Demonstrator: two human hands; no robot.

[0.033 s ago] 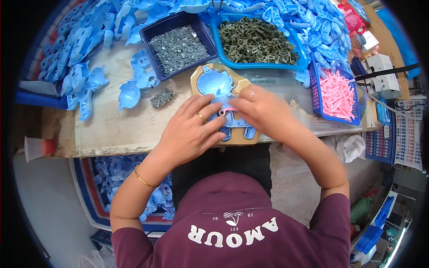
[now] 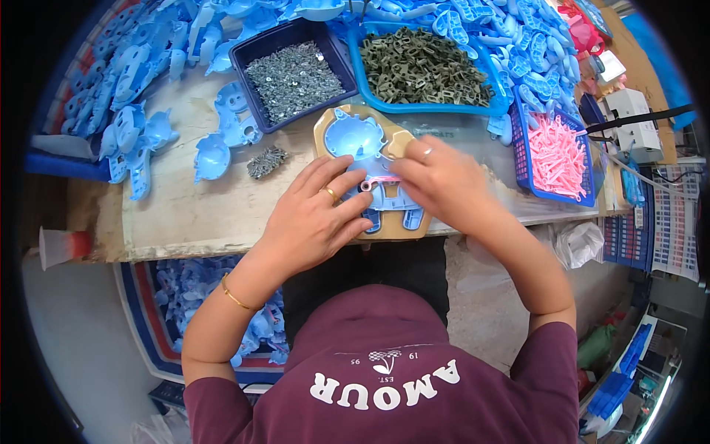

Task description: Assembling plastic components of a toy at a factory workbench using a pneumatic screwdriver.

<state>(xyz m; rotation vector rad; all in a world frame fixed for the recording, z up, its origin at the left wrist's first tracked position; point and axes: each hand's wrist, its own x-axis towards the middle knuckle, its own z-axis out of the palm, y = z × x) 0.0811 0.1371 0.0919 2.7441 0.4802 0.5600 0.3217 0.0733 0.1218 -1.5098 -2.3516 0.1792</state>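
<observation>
A blue plastic toy shell (image 2: 355,138) lies hollow side up in a tan wooden fixture (image 2: 323,132) at the table's front edge. Across its middle rests a thin pink plastic strip (image 2: 383,179) with a ring at its left end. My left hand (image 2: 314,203) is spread over the shell's left side, fingertips resting on it beside the ring. Over the shell's right side, my right hand (image 2: 444,177) has its fingers pinched together near the strip's right end. It is slightly blurred, and anything between those fingertips is hidden.
Behind the fixture stand a dark blue bin of small metal screws (image 2: 296,81) and a light blue tray of dark green clips (image 2: 425,70). Pink strips fill a blue basket (image 2: 555,159) at right. Blue shells (image 2: 137,70) heap behind; a screw pile (image 2: 266,163) lies left.
My right hand has shifted slightly right, uncovering more of the pink strip. My left hand stays in place on the shell.
</observation>
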